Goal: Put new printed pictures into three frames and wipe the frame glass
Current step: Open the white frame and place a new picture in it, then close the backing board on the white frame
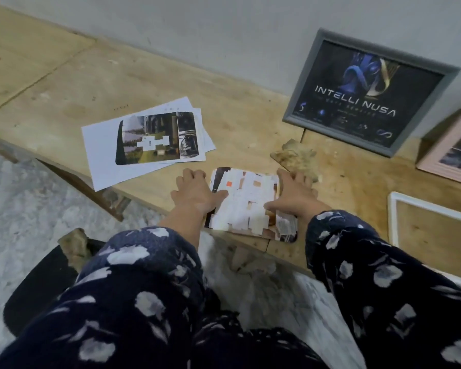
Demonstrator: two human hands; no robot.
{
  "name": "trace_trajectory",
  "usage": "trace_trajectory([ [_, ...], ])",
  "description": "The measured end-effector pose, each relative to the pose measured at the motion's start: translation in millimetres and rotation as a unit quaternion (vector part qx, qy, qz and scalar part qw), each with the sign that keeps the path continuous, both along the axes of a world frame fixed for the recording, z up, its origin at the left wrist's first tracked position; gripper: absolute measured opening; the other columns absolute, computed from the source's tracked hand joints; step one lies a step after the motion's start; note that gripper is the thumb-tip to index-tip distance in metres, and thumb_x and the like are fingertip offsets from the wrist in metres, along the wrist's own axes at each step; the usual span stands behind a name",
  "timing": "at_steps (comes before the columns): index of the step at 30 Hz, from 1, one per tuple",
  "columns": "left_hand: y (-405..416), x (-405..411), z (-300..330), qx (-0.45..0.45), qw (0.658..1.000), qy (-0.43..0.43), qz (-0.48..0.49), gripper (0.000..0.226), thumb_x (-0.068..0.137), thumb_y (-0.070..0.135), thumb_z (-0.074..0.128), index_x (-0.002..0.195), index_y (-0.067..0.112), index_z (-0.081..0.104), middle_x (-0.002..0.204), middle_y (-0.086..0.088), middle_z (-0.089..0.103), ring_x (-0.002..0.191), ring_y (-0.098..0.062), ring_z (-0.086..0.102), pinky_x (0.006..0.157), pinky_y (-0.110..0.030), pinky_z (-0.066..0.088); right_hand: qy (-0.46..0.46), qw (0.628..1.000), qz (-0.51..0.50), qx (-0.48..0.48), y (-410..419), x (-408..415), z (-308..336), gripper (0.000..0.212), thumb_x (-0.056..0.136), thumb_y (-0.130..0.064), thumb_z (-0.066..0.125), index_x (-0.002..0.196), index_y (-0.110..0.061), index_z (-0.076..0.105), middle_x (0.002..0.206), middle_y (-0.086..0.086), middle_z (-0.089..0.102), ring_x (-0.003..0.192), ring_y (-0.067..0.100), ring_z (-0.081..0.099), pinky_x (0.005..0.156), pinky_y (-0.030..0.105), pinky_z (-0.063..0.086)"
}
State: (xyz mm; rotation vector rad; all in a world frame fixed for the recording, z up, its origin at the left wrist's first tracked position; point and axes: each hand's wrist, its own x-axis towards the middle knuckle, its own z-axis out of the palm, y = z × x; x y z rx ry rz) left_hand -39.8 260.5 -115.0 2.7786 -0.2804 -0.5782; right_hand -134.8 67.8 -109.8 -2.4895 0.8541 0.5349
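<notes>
A small printed picture (pixel 246 202) is held flat at the near edge of the wooden bench (pixel 64 83) by both hands. The left hand (pixel 194 193) is laid on its left side, fingers curled over the edge and thumb pressed on the face; the right hand (pixel 294 191) is set likewise on its right side, thumb on the print. The picture's near corners hang just past the bench edge. Whether a frame lies under it cannot be told.

Just beyond the picture, touching the right hand's fingers, a crumpled tan cloth (pixel 297 157) is seen. To the picture's far left, a loose stack of printed sheets (pixel 149 141) lies on the bench, its near corner over the edge. To its far right, a grey frame (pixel 367 91) with a dark poster is leaned on the wall (pixel 224 27), and a pink frame (pixel 450 153) stands beside that. Right of the picture, a white frame (pixel 393 217) lies flat
</notes>
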Motion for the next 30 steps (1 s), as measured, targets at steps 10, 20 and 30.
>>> trace_trajectory([
  [10, -21.9, -15.5, -5.5, -0.068, 0.997, 0.036, 0.01, 0.059, 0.072, 0.036, 0.081, 0.119, 0.024, 0.048, 0.129, -0.001, 0.035, 0.123, -0.023, 0.035, 0.089, -0.038, 0.035, -0.089, 0.987, -0.131, 0.041, -2.9, -24.5, -11.4, 0.078, 0.054, -0.046, 0.085, 0.112, -0.03, 0.037, 0.121, 0.0, 0.029, 0.112, 0.024, 0.032, 0.096, 0.042, 0.036],
  [20, -40.9, -3.5, 3.2, -0.162, 0.982, 0.076, 0.059, 0.038, 0.088, 0.043, 0.06, 0.116, 0.017, 0.057, 0.117, -0.007, 0.056, 0.119, -0.033, 0.045, 0.093, -0.041, 0.043, -0.349, 0.828, -0.363, 0.246, -21.8, -24.7, 16.3, 0.052, 0.08, -0.002, 0.07, 0.115, -0.026, 0.041, 0.121, 0.002, 0.055, 0.094, 0.023, 0.062, 0.057, 0.026, 0.048],
  [30, -152.2, -73.9, 49.6, -0.405, 0.906, 0.099, 0.07, 0.019, 0.103, 0.008, 0.029, 0.113, 0.01, 0.045, 0.089, 0.002, 0.055, 0.085, -0.02, 0.048, 0.055, -0.02, 0.033, -0.367, 0.82, -0.407, 0.167, -104.8, -111.1, 39.2, 0.037, 0.086, -0.004, 0.059, 0.117, -0.022, 0.048, 0.091, -0.004, 0.055, 0.078, 0.015, 0.058, 0.068, 0.032, 0.053],
])
